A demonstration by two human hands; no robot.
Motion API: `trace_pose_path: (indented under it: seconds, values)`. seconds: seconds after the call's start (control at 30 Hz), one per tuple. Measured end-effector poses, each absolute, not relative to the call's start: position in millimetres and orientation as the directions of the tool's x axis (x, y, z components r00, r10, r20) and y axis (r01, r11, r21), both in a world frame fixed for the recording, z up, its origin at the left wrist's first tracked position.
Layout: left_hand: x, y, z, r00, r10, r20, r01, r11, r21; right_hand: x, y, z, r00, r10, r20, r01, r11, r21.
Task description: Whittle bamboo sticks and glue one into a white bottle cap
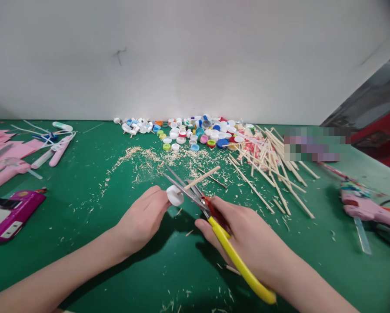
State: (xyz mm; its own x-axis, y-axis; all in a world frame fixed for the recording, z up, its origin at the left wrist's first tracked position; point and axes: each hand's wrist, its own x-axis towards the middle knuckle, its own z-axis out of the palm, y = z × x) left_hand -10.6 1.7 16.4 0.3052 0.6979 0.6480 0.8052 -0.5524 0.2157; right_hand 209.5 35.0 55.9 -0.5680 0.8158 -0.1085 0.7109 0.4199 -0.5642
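Between the fingers of my left hand is a white bottle cap, gripped at its side. A thin wooden stick juts from the cap up and to the right. My right hand is closed around yellow-handled scissors. Their metal blades are spread and point up and left, one on either side of the stick near the cap, as far as I can see. Whether a blade touches the wood I cannot tell. Beyond both hands, pale wood shavings are scattered over the green table.
Several coloured bottle caps are heaped against the white wall. Loose wooden sticks lie at right, with a pink glue gun farther right. At left are pink sheets, another pink glue gun and a purple power strip.
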Motion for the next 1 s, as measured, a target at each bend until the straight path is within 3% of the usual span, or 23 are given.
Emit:
trace_pose_path:
  seconds: [0.13,0.27,0.47,0.63,0.8,0.9,1.0]
  values:
    - [-7.8,-1.1,18.5,0.216,0.797,0.564,0.79,-0.482,0.378,209.6,35.9,53.0,-0.579,0.814,-0.049,0.726,0.487,-0.484]
    - [-10.7,-1.5,18.5,0.095,0.924,0.369,0.706,-0.324,0.63,212.7,39.9,53.5,-0.574,0.812,-0.099,0.724,0.448,-0.525]
    - [-15.5,2.9,19.3,0.193,0.98,0.046,0.401,-0.122,0.908,217.4,44.8,55.7,-0.635,0.771,-0.05,0.63,0.48,-0.611]
    - [-13.0,2.1,25.6,0.22,0.975,-0.027,0.284,-0.038,0.958,215.4,46.1,56.0,-0.606,0.787,-0.116,0.66,0.417,-0.625]
    - [-9.0,2.7,27.1,0.209,0.977,-0.039,0.25,-0.014,0.968,214.9,46.9,53.4,-0.604,0.792,-0.085,0.673,0.451,-0.586]
    - [-6.8,2.7,23.4,0.165,0.986,-0.037,0.311,-0.016,0.95,215.3,47.1,50.7,-0.592,0.805,-0.048,0.703,0.486,-0.519]
    - [-5.0,0.0,20.8,0.081,0.995,0.051,0.485,-0.084,0.871,215.5,47.8,48.5,-0.57,0.821,-0.032,0.729,0.488,-0.48]
